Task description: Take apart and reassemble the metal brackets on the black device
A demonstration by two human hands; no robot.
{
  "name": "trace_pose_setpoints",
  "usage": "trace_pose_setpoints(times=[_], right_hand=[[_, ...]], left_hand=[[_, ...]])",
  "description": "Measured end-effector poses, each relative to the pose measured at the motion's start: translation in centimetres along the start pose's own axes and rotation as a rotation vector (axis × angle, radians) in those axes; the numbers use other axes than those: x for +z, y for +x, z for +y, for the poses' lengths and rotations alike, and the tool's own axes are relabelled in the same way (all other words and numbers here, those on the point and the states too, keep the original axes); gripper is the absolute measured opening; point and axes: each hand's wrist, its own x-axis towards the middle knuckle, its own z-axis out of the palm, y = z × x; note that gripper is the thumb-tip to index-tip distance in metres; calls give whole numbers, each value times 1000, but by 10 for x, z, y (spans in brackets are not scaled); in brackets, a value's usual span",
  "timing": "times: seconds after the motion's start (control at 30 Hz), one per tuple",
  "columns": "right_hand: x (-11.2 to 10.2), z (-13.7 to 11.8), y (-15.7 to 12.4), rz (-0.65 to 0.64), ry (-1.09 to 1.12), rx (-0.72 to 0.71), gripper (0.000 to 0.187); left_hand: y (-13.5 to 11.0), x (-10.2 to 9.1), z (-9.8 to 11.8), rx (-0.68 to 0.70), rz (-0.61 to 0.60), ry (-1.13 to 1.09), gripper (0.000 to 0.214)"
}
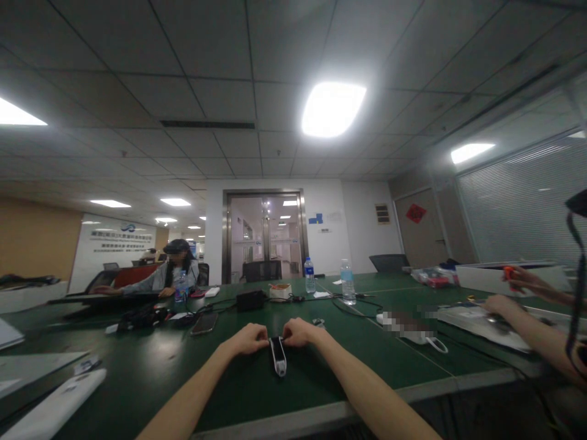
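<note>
Device (pixel 277 359) is lying on the worktop (pixel 367 360), long axis pointing at the person, while left hand (pixel 247 340) and right hand (pixel 298 333) are pinching its far end with curled fingers.

Slim device (pixel 277 356), black face with a white rim, rests on the green table (pixel 137 373), running lengthwise toward the near edge, close to it.

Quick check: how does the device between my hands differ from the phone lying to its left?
The device is narrow, black with a white edge; the phone is wider and dark all over. The left hand and right hand grip the device's far end; the phone lies untouched. Both rest on the green table.
</note>
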Motion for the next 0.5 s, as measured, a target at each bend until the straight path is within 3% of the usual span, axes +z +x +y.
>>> trace_pose_setpoints(times=[0.27,0.5], right_hand=[[-4,10,0,26,-42,50,20],[-26,33,-9,320,-200,301,27]], left_hand=[[0,-1,-1,-9,14,-19,20],[0,-2,-15,-40,-38,-54,26]])
